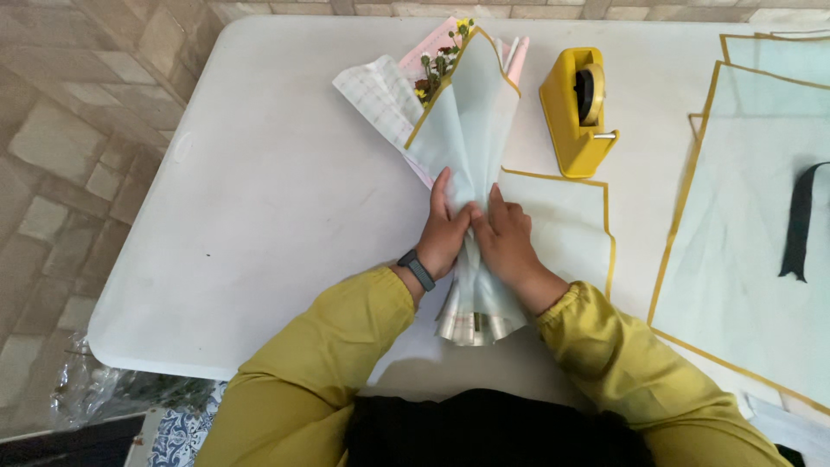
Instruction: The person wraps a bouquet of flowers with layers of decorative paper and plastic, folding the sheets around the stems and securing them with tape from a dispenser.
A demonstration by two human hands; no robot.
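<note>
You are looking down on a white table (259, 216) with rounded corners, standing on a tiled floor (60, 130). Take the bouquet (467, 130) as your landmark: it lies near the middle of the table, its open top towards the far edge and its narrow stem end towards you.

To the right of the bouquet, at the table's right side, lie large pale blue wrapping sheets with gold edging (752, 216), overlapping one another, and a black ribbon (800, 220) lies across them. A smaller sheet of the same paper (562, 225) lies flat just right of the bouquet's waist, partly under your right forearm.

The bouquet itself is wrapped in the same pale blue, gold-edged paper, with a checked white sheet (380, 95) and a pink sheet showing on its left, and small yellow and red flowers (437, 65) peeking out at the top.

Just right of the bouquet's top stands a yellow tape dispenser (577, 108).

Your left hand (443, 233) and right hand (501, 238) press on the bouquet's waist from either side, fingers wrapped round the gathered paper, gripping it. A black wristband (417, 270) sits on your left wrist
</note>
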